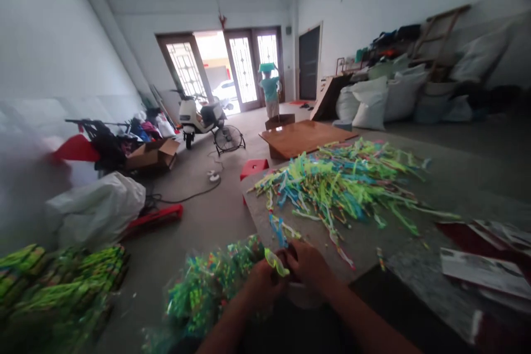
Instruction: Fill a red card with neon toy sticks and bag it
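Observation:
My left hand point(265, 281) and my right hand point(305, 265) are close together at the table's near left corner, fingers closed. A curled yellow-green strip point(276, 263) sticks up from the fingers of my left hand. A blue strip point(277, 230) with beaded ends lies just beyond my right hand, and whether that hand grips it is hard to tell. On the grey table point(265, 215) spreads a heap of green, blue and white strips point(332, 182). Left of my hands is a pile of clear-wrapped green pieces point(203, 282).
A red stool point(254, 167) and a brown board point(307, 135) stand beyond the table. Papers point(485, 271) lie at the right. Green bundles point(62, 287) cover the floor at left. A person point(271, 91) stands near the doors.

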Motion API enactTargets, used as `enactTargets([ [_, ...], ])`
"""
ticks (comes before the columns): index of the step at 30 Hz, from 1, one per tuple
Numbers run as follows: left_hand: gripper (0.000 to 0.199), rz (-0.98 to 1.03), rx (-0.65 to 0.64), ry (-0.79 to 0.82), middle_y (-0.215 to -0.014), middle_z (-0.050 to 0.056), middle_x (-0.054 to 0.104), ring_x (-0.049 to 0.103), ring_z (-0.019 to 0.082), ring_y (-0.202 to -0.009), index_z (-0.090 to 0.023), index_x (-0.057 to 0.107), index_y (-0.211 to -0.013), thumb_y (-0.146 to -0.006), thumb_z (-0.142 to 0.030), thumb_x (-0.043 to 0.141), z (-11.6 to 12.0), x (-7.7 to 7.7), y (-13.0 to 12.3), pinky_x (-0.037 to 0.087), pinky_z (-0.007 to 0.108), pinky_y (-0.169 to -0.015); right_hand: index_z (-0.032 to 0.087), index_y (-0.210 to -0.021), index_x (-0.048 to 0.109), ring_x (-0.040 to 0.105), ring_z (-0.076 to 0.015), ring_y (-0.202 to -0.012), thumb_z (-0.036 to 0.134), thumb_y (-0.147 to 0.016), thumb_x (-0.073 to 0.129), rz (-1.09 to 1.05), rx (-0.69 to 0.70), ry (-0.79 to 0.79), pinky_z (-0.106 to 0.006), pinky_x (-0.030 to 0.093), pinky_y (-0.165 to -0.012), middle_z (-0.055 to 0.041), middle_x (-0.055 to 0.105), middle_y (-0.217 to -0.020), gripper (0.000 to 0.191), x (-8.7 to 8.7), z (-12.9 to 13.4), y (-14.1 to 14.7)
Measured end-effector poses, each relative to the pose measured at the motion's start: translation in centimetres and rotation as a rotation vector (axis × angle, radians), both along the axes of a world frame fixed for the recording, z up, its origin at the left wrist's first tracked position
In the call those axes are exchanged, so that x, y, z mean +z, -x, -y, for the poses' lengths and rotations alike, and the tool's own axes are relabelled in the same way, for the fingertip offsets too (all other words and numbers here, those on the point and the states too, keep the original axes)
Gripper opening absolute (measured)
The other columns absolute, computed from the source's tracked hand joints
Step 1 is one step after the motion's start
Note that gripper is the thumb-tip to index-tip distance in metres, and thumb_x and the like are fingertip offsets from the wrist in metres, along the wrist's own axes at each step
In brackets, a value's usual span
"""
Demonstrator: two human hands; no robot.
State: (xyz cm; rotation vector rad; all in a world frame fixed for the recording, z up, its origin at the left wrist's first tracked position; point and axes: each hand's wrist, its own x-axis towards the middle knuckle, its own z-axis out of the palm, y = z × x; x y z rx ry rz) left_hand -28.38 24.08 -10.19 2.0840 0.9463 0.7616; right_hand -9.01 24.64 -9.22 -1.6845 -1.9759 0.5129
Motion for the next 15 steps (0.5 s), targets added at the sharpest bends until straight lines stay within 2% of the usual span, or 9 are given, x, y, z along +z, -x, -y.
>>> enactTargets([
  [3, 0.038, 0.098, -0.032, 0.081, -0.128, 0.010, 0.074, 0.070, 0.025, -0.115, -0.022, 0.072, -0.124, -0.087, -0.020, 0.062, -0.7, -0.1, 0.3, 0.053, 0.036, -0.107, 0.020, -0.111, 0.071, 0.069, -0.0216, -0.098, 0.031, -0.099, 0.061, -0.040, 0.014, 0.000, -0.028, 0.043, -0.084, -0.0061, 0.075, -0.101, 0.019, -0.2, -0.1, 0.1],
  [8, 0.035, 0.107, 0.241, 0.136, -0.113, 0.009, 0.079, 0.072, 0.025, -0.107, -0.021, 0.074, -0.117, -0.089, -0.030, 0.056, -1.2, -1.0, -0.3, 0.057, 0.038, -0.098, 0.020, -0.112, 0.071, 0.068, -0.0218, -0.104, 0.032, -0.104, 0.055, 0.024, -0.009, 0.009, -0.028, 0.043, -0.085, -0.0077, 0.075, -0.108, 0.022, 0.8, 0.4, 0.5],
  [12, 0.038, 0.094, 0.339, 0.222, -0.098, 0.008, 0.080, 0.074, 0.023, -0.082, -0.021, 0.074, -0.116, -0.090, -0.045, 0.060, -1.5, -0.9, -1.3, 0.059, 0.035, -0.078, 0.020, -0.112, 0.070, 0.068, -0.0220, -0.107, 0.029, -0.103, 0.055, 0.085, -0.025, 0.047, -0.028, 0.043, -0.087, -0.0081, 0.075, -0.113, 0.020, 0.9, 0.3, 0.7],
  [15, 0.043, 0.059, 0.402, 0.177, -0.079, 0.006, 0.075, 0.068, 0.022, -0.068, -0.019, 0.073, -0.114, -0.086, -0.051, 0.065, -1.9, -0.6, -1.9, 0.055, 0.032, -0.065, 0.019, -0.111, 0.070, 0.068, -0.0222, -0.108, 0.026, -0.102, 0.054, 0.108, -0.028, 0.070, -0.028, 0.044, -0.087, -0.0091, 0.074, -0.115, 0.020, 0.6, 0.1, 0.7],
])
